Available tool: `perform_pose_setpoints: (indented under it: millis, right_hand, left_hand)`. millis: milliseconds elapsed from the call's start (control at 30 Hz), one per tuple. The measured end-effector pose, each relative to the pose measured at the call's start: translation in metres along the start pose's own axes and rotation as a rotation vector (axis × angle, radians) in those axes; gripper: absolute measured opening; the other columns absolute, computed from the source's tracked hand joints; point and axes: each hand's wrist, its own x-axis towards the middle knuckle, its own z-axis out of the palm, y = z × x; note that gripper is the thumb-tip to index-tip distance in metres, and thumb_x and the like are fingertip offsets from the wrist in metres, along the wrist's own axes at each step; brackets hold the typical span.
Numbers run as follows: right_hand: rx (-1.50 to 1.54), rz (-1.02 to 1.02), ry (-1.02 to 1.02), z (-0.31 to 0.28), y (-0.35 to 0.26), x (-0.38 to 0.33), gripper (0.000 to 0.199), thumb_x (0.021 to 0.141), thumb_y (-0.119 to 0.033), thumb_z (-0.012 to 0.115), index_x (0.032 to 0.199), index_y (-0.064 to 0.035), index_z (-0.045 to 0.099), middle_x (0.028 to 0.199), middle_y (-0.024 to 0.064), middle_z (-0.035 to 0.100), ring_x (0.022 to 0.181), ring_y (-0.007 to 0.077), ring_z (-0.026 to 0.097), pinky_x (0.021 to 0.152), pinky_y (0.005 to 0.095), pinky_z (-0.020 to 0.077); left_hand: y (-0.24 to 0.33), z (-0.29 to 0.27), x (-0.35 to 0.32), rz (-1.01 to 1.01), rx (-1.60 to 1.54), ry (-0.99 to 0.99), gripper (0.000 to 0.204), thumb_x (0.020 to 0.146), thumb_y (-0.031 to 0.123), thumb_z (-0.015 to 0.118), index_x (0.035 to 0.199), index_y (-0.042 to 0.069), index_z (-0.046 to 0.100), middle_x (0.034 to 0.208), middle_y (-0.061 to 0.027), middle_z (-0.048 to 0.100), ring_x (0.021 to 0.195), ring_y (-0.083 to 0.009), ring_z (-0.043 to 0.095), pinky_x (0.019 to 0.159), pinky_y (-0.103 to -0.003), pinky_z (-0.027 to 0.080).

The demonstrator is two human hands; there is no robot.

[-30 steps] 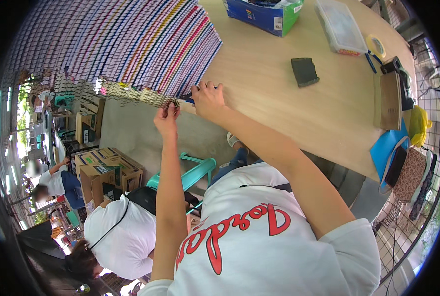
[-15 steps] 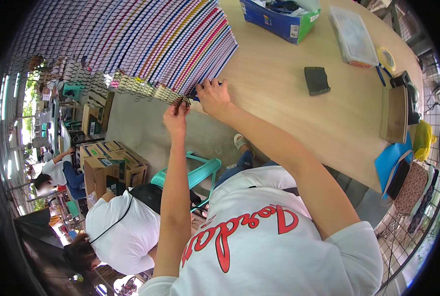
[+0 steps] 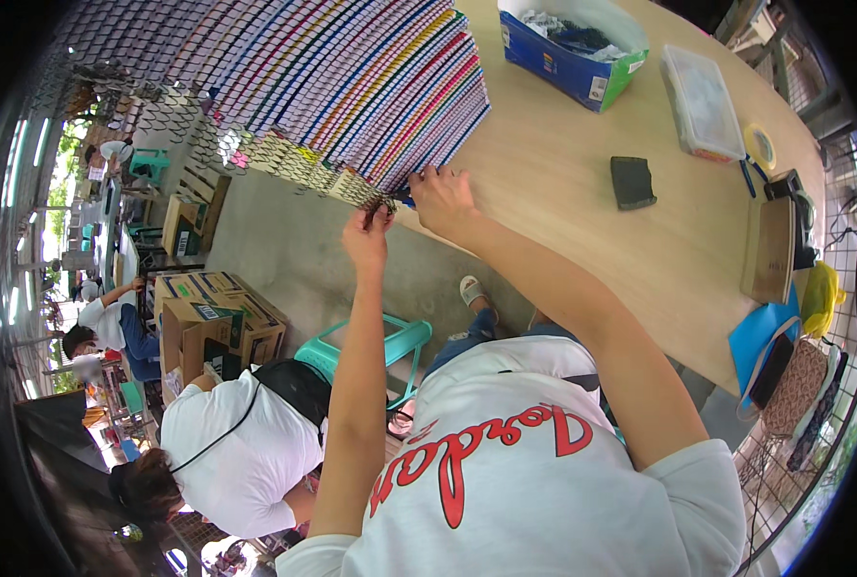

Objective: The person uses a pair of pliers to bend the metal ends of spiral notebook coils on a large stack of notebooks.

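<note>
Net (image 3: pixel 267 162): light, flexible, snag-prone, I judge; best held by its bunched corner | left hand (image 3: pixel 366 238) pinches there | right hand (image 3: pixel 445 202) beside (grip hidden, I can't tell)

one left hand (image 3: pixel 366 238), one right hand (image 3: pixel 445 202). one striped stack (image 3: pixel 361 101), one table (image 3: pixel 554 173). one blue-green box (image 3: pixel 546 73), one clear container (image 3: pixel 702 106), one black block (image 3: pixel 632 184), one yellow bag (image 3: pixel 820 300). at least two other people (image 3: pixel 231 452). cardboard cartons (image 3: pixel 222 300): several, overlapping, count unclear.
</note>
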Motion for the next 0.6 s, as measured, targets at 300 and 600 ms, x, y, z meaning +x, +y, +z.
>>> perform_pose_setpoints:
  millis: [300,600]
  right_hand:
    - [0.121,-0.056,-0.311,-0.002,0.019,0.011,0.024,0.082,-0.016,0.061,0.104,-0.0060,0.064,0.093,0.0100,0.069,0.082,0.0311,0.070,0.065,0.0442,0.0549]
    - [0.036,0.001,-0.024,-0.006,0.013,-0.004,0.036,0.082,-0.033,0.069,0.106,-0.0066,0.061,0.105,0.0129,0.061,0.102,0.0336,0.061,0.081,0.0595,0.0463]
  left_hand:
    - [0.015,0.002,0.000,0.052,0.097,0.012,0.013,0.089,0.001,0.064,0.099,-0.009,0.063,0.088,-0.0100,0.068,0.074,-0.0145,0.066,0.069,-0.028,0.059]
    - [0.023,0.000,-0.001,0.020,0.007,-0.028,0.012,0.089,-0.001,0.064,0.099,-0.009,0.063,0.088,-0.0097,0.068,0.075,-0.0139,0.066,0.068,-0.027,0.059]
